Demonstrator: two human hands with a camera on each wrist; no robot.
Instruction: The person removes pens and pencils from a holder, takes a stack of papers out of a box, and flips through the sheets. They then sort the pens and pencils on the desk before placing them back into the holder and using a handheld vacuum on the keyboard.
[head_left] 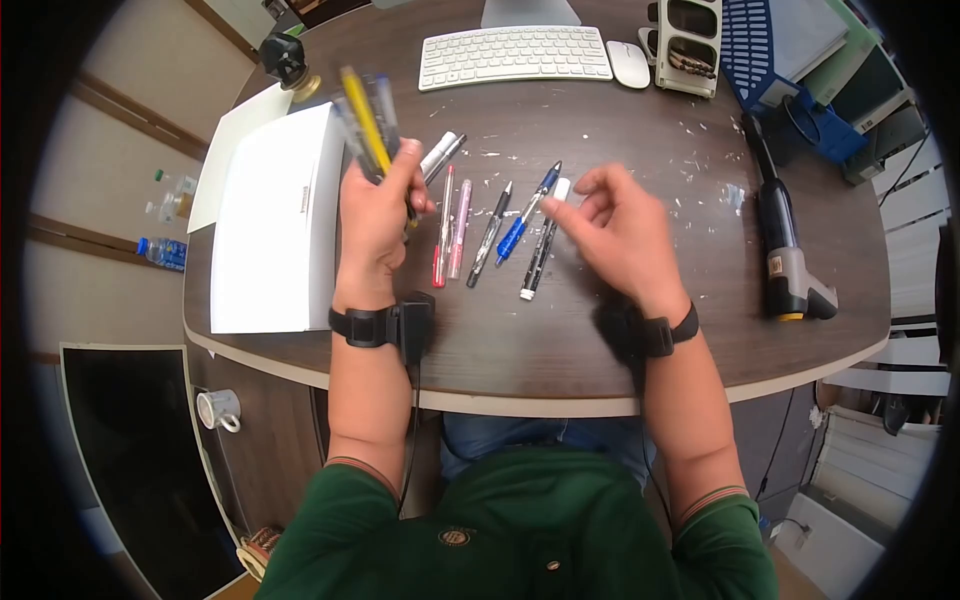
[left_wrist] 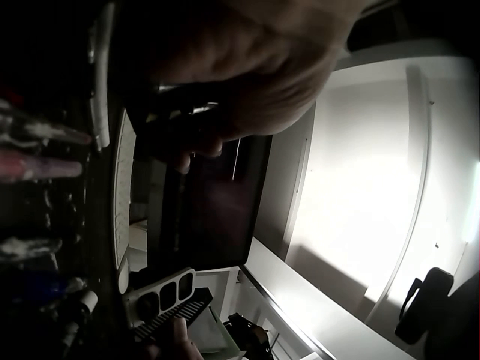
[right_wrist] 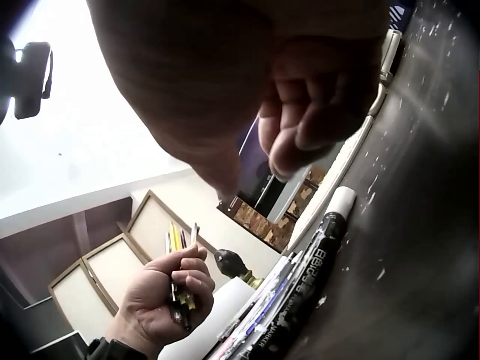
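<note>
My left hand [head_left: 376,215] grips an upright bundle of several pens, among them a yellow pen [head_left: 364,112] that stands out of the top of the fist. Just right of that hand lie a white marker and a dark pen [head_left: 452,156]. In a loose row on the desk are a red pen [head_left: 447,225], a pink pen [head_left: 461,228], a black-and-clear pen [head_left: 489,236], a blue pen [head_left: 528,214] and a black marker [head_left: 541,245] with a white cap. My right hand [head_left: 630,230] hovers beside the black marker, fingers loosely bent and holding nothing.
A white box [head_left: 272,220] stands left on the desk [head_left: 480,345]. At the back are a keyboard [head_left: 515,55], a mouse [head_left: 629,64] and an organizer [head_left: 689,45]. A handheld vacuum [head_left: 785,240] lies right. White scraps dot the desktop.
</note>
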